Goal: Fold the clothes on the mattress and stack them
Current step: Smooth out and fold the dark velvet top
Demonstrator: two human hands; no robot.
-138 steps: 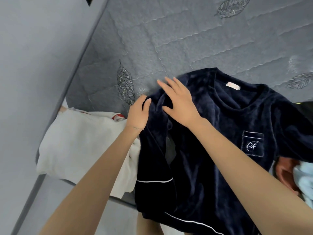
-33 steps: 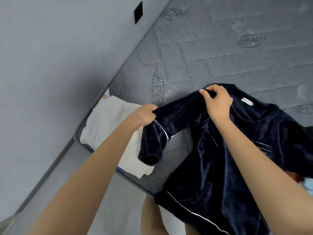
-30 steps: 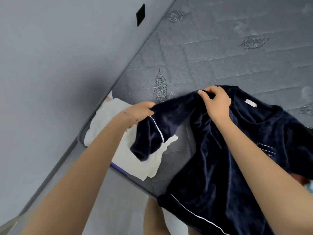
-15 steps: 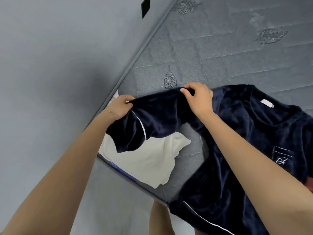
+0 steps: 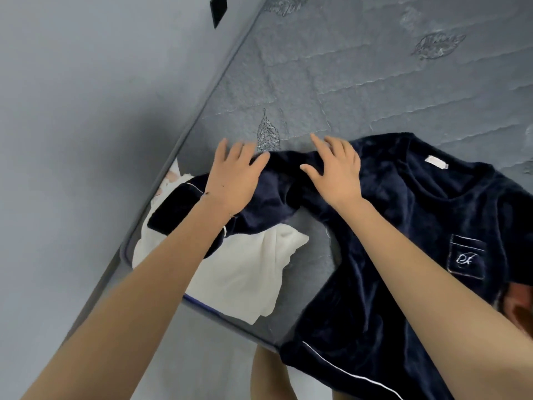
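A dark navy velvet top (image 5: 409,226) with white piping and a chest pocket lies front up on the grey quilted mattress (image 5: 360,76). Its left sleeve is spread out sideways toward the mattress edge. My left hand (image 5: 233,180) lies flat with straight fingers on that sleeve. My right hand (image 5: 336,168) presses flat on the shoulder of the top. The sleeve's cuff end rests over a folded white garment (image 5: 245,269) at the mattress corner.
A grey wall (image 5: 86,111) runs along the left edge of the mattress, with a black plate (image 5: 218,8) on it. An orange-red item (image 5: 519,310) shows at the right edge under the top. The top's hem hangs over the near mattress edge.
Both hands gripped the lifted sleeve and shoulder before; they have laid the sleeve down flat toward the left and let go, and now rest open on the fabric.
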